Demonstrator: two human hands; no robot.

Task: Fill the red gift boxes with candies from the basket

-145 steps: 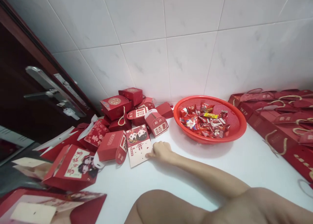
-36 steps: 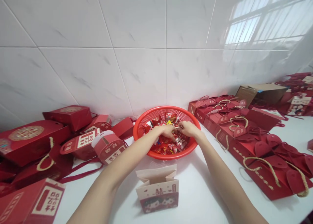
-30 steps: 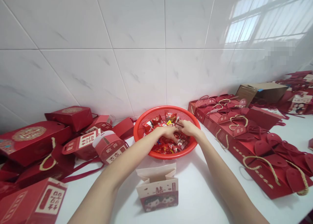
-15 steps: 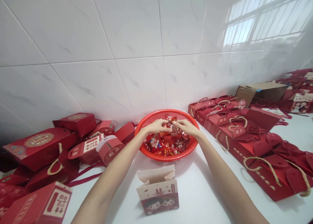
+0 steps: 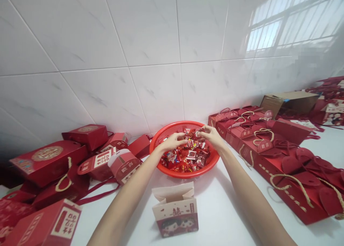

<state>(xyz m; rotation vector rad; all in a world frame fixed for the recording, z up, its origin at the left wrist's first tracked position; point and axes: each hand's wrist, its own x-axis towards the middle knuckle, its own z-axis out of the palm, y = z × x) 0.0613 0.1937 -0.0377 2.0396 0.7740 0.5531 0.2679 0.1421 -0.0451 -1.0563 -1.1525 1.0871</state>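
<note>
A red plastic basket with a perforated rim holds many small wrapped candies, mostly red, some with white labels. My left hand reaches over the basket's left side, thumb and fingers apart among the candies. Over the right side is my right hand, its fingers curved and parted; a small whitish wrapper lies close to its fingertips. In front of the basket, between my forearms, a small paper gift box stands upright with its top open. It is cream and red, with two cartoon faces; its inside bottom is hidden.
Red gift boxes lie heaped at the left. Rows of red boxes with rope handles stand at the right. Farther right are a cardboard box and more red packaging. A white tiled wall rises behind.
My hands, earlier together at a candy over the basket, have moved apart, the right one to the right. The candies between them now show. The view has shifted slightly.
</note>
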